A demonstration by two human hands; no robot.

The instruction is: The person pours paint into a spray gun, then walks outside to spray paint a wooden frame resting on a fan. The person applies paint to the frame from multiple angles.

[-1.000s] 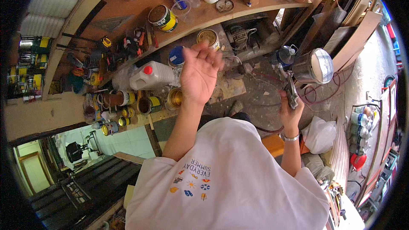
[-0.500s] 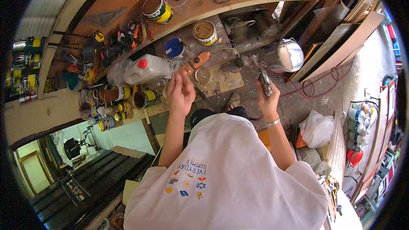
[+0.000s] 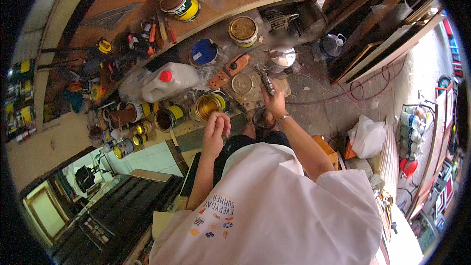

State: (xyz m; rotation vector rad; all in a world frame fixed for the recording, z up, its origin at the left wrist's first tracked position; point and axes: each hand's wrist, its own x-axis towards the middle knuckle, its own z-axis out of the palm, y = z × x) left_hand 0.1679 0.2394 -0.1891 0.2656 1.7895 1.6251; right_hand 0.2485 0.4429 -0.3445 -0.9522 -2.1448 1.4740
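My right hand [image 3: 274,99] is wrapped round the grip of a metal spray gun [image 3: 265,82]. A shiny silver cup [image 3: 282,59] shows just beyond it, apparently the gun's paint cup. Loosely curled, my left hand [image 3: 216,128] hangs above the front of the low bench, with no object visible in it. Nearest to that hand is an open can with a golden inside [image 3: 208,108]. A round lid [image 3: 242,84] and an orange power strip [image 3: 229,71] lie between the hands and the bench's far side.
A white jug with a red cap [image 3: 169,81], a blue-lidded tub [image 3: 204,52] and a brown-topped can [image 3: 243,30] stand beyond. A yellow-labelled can [image 3: 180,4] sits on the shelf. A clear bottle [image 3: 328,47] and a looping red hose [image 3: 360,88] are to the right.
My right hand has swung left and nearer with the spray gun, uncovering the clear bottle. My left hand has dropped toward me, away from the power strip, its fingers more curled.
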